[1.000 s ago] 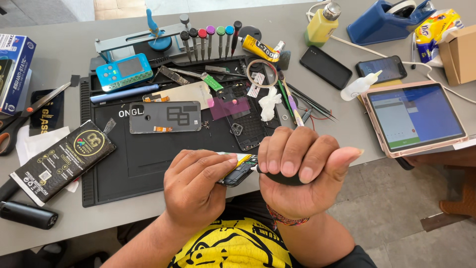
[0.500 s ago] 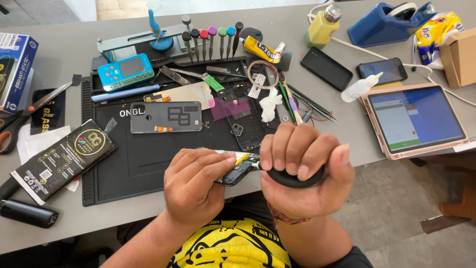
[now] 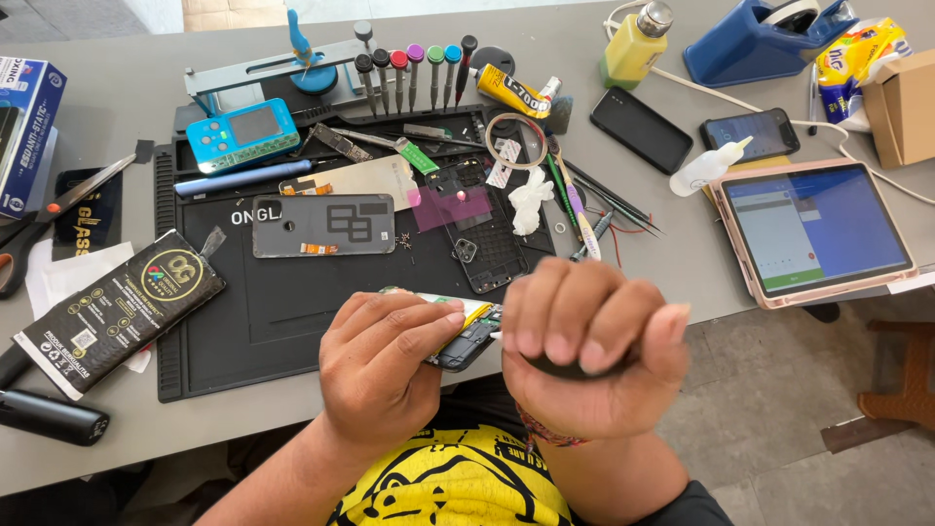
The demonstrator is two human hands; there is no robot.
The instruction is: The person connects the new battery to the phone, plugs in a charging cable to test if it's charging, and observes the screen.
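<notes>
Two hands | left hand fingers pinch opened phone | right hand adjacent

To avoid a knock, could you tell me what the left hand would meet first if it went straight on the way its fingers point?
Probably the right hand: the left hand points right, across the opened phone it holds. Depth is unclear.

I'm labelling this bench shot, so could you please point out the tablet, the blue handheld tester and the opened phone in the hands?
tablet (image 3: 816, 230), head view, middle of its lit screen.
blue handheld tester (image 3: 243, 134), head view, its casing.
opened phone (image 3: 470, 335), head view, exposed inside between the hands.
</notes>
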